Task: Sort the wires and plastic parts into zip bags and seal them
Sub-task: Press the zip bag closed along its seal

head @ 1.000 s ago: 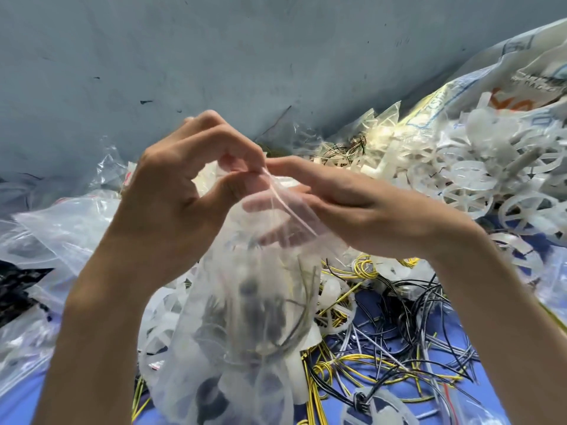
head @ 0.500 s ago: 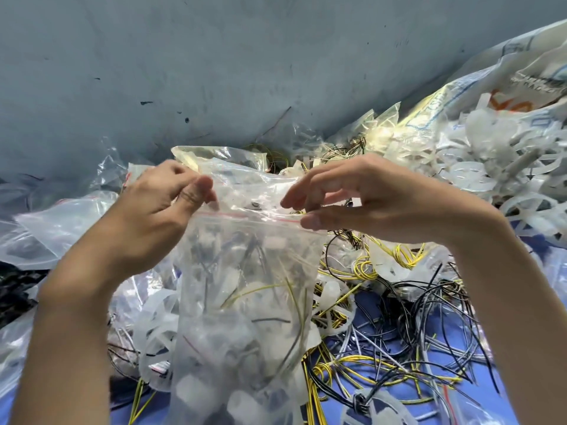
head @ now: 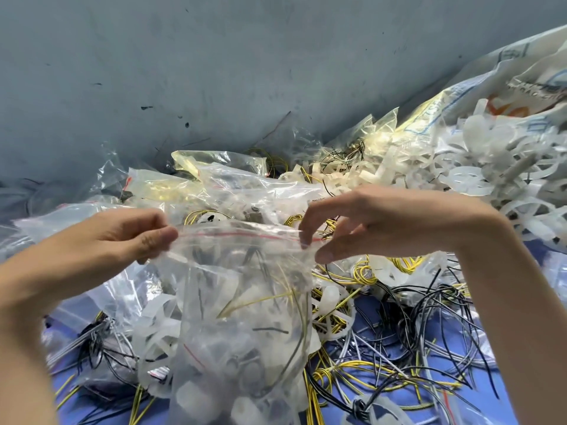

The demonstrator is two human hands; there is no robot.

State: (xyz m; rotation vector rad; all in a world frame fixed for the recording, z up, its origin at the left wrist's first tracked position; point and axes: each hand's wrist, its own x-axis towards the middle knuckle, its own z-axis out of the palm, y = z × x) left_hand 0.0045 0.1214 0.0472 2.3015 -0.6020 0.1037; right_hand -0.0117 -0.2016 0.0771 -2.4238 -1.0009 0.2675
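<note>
The left hand has its fingers clamped on the bag at its top left corner. The right hand pinches the top right corner. Wires lie right of the bag.

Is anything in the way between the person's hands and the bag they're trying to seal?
Nothing visible does. The left hand and the right hand each pinch the zip bag at opposite ends of its red zip line, and nothing is seen crossing that line.

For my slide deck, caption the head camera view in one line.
Left hand and right hand pinch the red-lined top of a clear plastic zip bag holding wires and white plastic parts.
</note>
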